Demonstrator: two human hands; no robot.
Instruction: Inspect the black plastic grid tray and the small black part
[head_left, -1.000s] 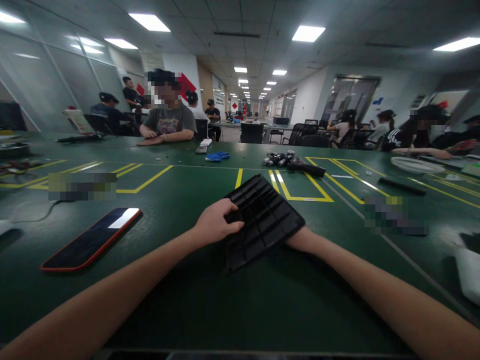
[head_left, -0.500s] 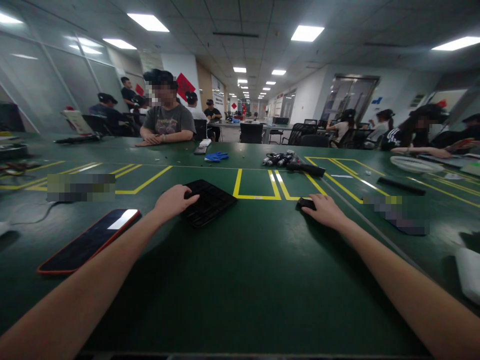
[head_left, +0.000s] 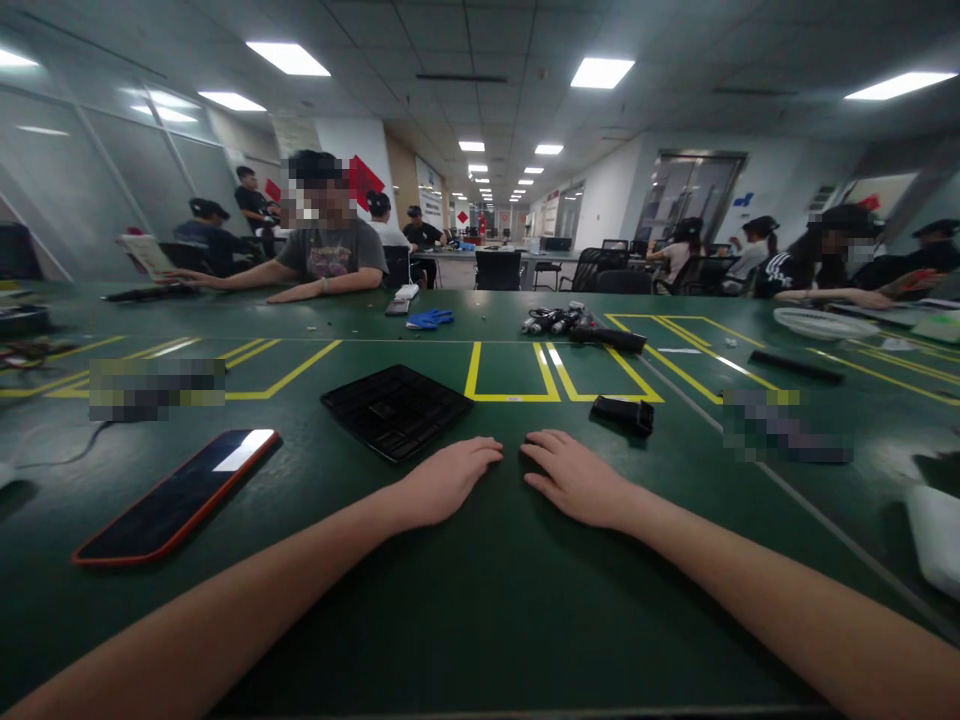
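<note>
My left hand (head_left: 448,480) lies palm down with its fingers stretched out, holding nothing. Just beyond it, a flat black square plastic panel (head_left: 396,410) with a ribbed surface rests on the green table (head_left: 495,620). My right hand (head_left: 574,478) is also palm down with fingers extended, nothing in it, its fingertips a small gap from those of the left. Past the right hand lies a short black boxy piece (head_left: 622,414), apart from the fingers; its kind I cannot make out.
A phone in a red-orange case (head_left: 180,495) lies to the left. Yellow tape (head_left: 514,398) marks outlines farther back. Beyond are a blue glove (head_left: 430,319), a bundle of cables (head_left: 555,319) and a black cylinder (head_left: 609,340). A person (head_left: 330,240) sits across the table.
My left hand has let go of the black panel and my right hand of the black piece. Both hands moved inward and closer. The person opposite has stretched an arm sideways.
</note>
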